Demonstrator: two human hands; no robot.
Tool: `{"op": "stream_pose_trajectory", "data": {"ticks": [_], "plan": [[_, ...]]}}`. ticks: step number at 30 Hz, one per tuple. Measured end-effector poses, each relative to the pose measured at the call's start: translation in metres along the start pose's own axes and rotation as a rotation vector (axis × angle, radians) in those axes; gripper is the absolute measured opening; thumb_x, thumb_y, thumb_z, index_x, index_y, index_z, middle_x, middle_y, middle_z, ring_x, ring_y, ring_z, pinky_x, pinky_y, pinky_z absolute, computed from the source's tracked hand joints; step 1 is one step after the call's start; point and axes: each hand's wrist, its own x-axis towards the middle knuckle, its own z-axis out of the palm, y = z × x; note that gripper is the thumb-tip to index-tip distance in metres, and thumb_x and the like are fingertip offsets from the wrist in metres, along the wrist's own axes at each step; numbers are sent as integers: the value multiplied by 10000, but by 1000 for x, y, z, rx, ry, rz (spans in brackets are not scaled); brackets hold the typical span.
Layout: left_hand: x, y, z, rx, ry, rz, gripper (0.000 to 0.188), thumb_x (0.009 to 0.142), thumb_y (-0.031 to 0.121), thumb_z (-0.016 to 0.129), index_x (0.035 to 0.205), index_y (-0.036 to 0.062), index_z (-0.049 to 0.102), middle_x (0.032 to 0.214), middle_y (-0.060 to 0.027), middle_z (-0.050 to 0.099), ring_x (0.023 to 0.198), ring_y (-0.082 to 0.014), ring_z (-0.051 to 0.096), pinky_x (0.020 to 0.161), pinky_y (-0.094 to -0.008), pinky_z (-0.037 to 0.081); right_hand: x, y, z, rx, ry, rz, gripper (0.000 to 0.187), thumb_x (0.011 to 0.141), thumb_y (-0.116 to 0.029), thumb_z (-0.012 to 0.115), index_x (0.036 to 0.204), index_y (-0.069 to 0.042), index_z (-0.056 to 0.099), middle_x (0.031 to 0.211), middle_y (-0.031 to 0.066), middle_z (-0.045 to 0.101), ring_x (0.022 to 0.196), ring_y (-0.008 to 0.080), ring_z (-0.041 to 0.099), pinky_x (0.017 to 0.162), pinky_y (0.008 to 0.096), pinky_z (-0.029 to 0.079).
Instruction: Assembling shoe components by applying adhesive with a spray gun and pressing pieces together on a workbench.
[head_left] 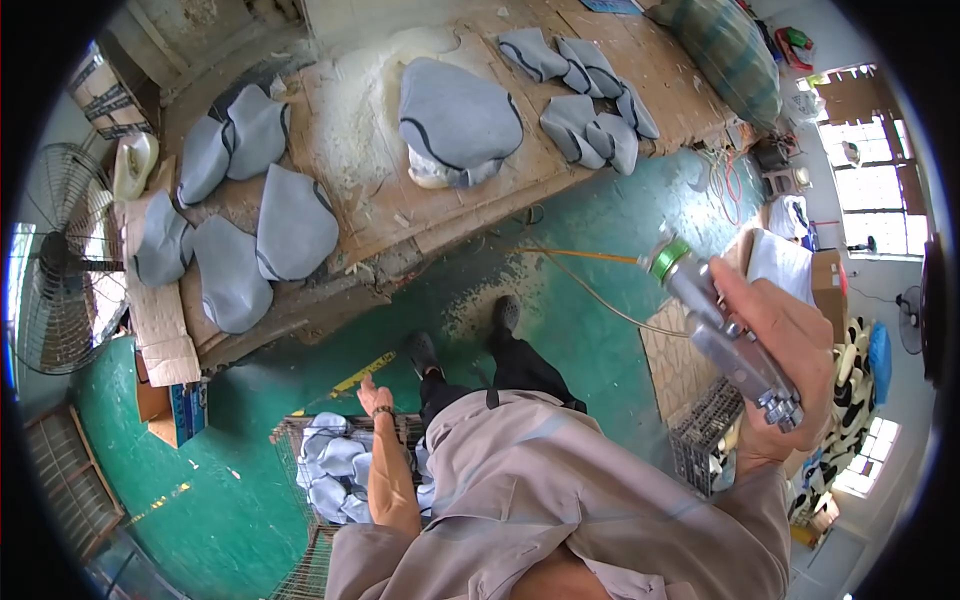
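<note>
Raised high on the right, my right hand [790, 340] is wrapped round a grey metal spray gun [722, 335] with a green ring near its nozzle. The nozzle end points up and left, towards the table. My left hand [375, 398] hangs low beside my leg, its fingers stretched out and nothing in them. Just below that hand, a wire basket [290, 440] holds several grey covers [335, 462]. On the table [420, 225], a large grey cover [455, 112] with dark edging lies over a whitish padded form [428, 172].
More grey covers [298, 225] lie at the table's left, and others [575, 130] at its right. An orange hose [585, 256] trails behind the spray gun. A caged fan [62, 255] stands far left. A dark crate [705, 430] sits on the green floor, below my right arm.
</note>
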Motion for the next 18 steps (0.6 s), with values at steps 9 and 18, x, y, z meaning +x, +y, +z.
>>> {"op": "stream_pose_trajectory", "data": {"ticks": [9,18], "plan": [[19,-12,-10,-12,-61,34,559,756,69,605,1309,100,679,1166,-186,696,1119,-353,656,1014,-430,503,-17,-62,14,-90,-46,-185,534,901,-313,654,1255,85,689,772,131,648,656,198,614,609,315,455],[11,27,-19,-310,-82,240,549,760,47,626,1301,112,689,1192,-160,664,1087,-318,661,1002,-408,517,-58,-85,15,-140,-139,-366,643,655,17,778,1288,74,674,693,69,573,550,182,563,460,301,433]]}}
